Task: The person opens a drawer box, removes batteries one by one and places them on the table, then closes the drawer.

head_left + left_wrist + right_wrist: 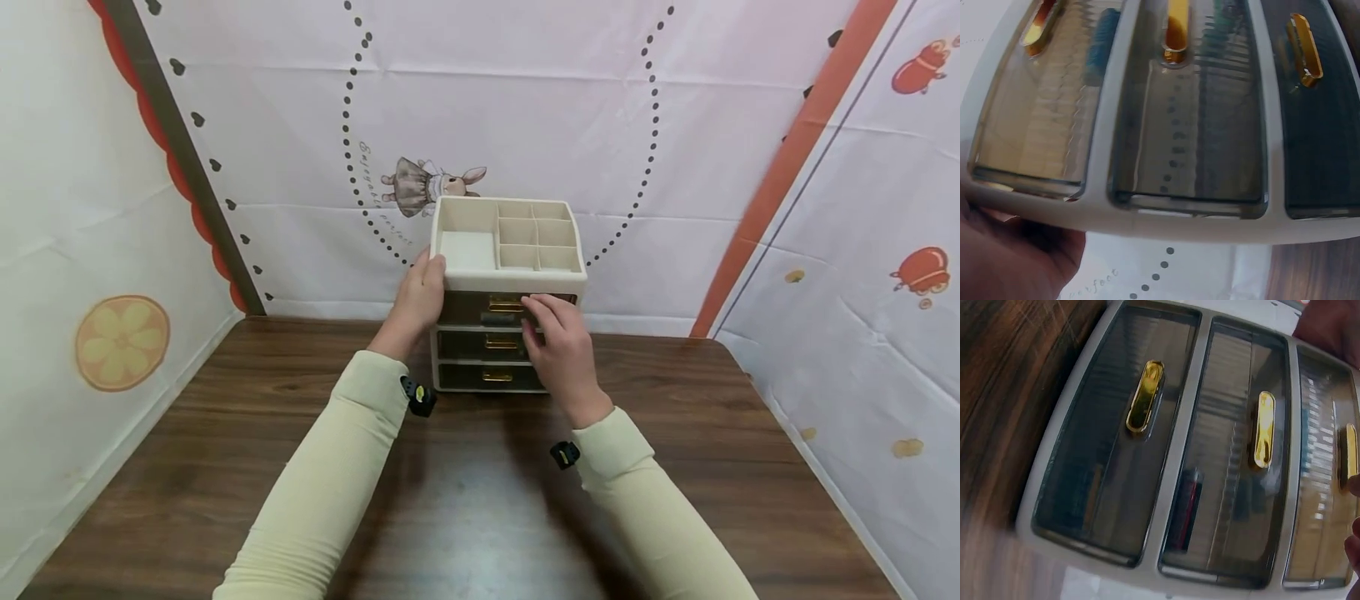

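A cream desktop organizer (pixel 510 282) with three smoky see-through drawers stands on the table. Its left side is held near the top by my left hand (pixel 416 296), the thumb at the front corner; the other fingers are mostly hidden. At the top drawer (pixel 461 308), my right hand (pixel 564 343) has its fingertips by the right end of the gold handle (pixel 1350 453), with the thumb lower and apart. All three drawers sit flush in the frame. Dim shapes show through the fronts, among them a blue item (pixel 1104 44) in the top drawer and a reddish one (pixel 1186 509) in the middle drawer.
Open compartments (pixel 467 250) form the organizer's top. Under it lies a dark wood-grain table (pixel 465 500). White printed cloth (pixel 495 125) hangs close behind, with more cloth along both sides.
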Motion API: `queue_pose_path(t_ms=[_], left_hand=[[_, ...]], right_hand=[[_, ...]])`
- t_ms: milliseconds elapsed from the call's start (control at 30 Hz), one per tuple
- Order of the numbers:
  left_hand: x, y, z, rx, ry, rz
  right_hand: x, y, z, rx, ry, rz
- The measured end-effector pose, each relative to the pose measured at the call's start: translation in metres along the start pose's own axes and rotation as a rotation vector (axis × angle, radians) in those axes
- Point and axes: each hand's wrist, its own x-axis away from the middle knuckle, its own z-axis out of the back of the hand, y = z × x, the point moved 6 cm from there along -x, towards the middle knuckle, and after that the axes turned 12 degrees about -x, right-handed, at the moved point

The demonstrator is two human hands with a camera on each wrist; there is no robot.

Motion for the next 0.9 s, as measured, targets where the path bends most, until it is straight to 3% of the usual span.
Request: queue_pose_path(t_ms=[167,467,667,900], left_hand=[[-0.002,0.003,-0.003,0.033,-0.077,-0.028],[-0.001,0.001,-0.005,0.092,-0.191,0.011],[-0.001,0.002,-0.004,0.101,-0.221,0.01],[-0.003,0.003,-0.001,0.091,-0.221,0.029]], right_hand=[[-0.006,-0.007,-0.008,0.023,-0.013,0.095],[-0.008,-0.013,-0.023,0.106,-0.045,0.247],[-0.014,-0.017,-0.029,0.178,-0.056,0.322],[-0.02,-0.017,-0.032,0.2,-0.08,0.335]])
